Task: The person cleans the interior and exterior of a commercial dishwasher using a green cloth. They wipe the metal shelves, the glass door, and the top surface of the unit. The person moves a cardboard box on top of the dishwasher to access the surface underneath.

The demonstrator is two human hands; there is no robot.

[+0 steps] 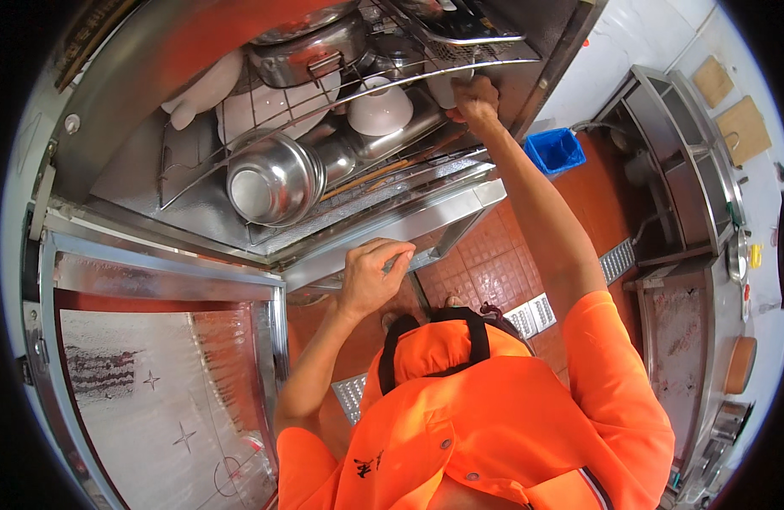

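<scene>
The view is filled by an open metal cabinet (pixel 141 72), with a glass door (pixel 162 391) standing open at the lower left. Inside, a wire rack (pixel 519 61) is crowded with vessels, and it is here that most of the risk is judged to lie. A metal pot (pixel 302 59) is seated in the upper part of the load; if the rack were jolted, it could be made to slide or topple. Near the front edge, a nest of metal bowls (pixel 268 183) is laid tilted with its base turned outward; it could be sent rolling by a knock. A white bowl (pixel 381 110) is placed upside down close to the reaching hand, so a chip could be caused if it were struck by a vessel drawn sideways.

By the right hand (pixel 477 102), the right end of the rack is reached; its fingers are curled in tightly beside the front rail. Whether a firm grip has been taken cannot be told, since the fingertips are hidden. The left hand (pixel 375 276) is held before the cabinet ledge, half-open and loosely curled, with nothing seen in it. Just beside the right hand's fingers, at the rack's right end, a white vessel (pixel 441 91) is partly covered by the hand
</scene>
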